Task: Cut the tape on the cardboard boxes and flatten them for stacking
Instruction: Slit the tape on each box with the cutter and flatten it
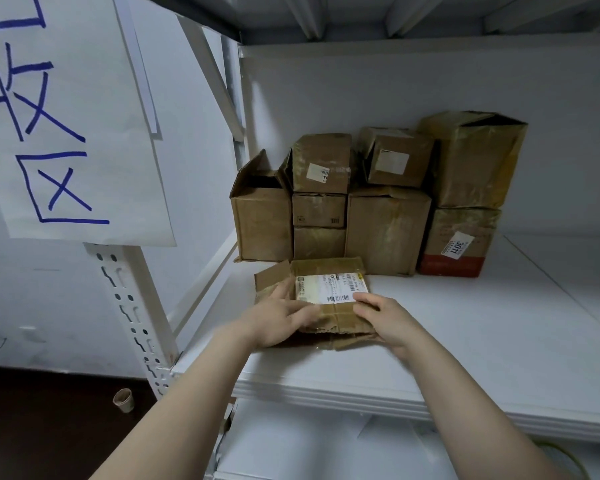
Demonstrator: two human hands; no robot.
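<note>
Boxes [388, 230] stand stacked at the back of the shelf [482, 323]; before them the left hand [281, 320] presses flat on a flattened box [329, 271] while the right hand [383, 317] pinches its edge.

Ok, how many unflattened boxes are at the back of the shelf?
8: open box left; upper box, middle box, lower box stacked; large box under small box; tall box on red-striped box. Others may hide behind.

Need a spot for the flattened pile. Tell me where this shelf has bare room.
Widest bare shelf: right of the flattened box, in front of the red-based box, out to the front edge. A narrow strip runs between the flattened box and the left rail. Crowded: the back left corner, filled by the stacked boxes.
</note>
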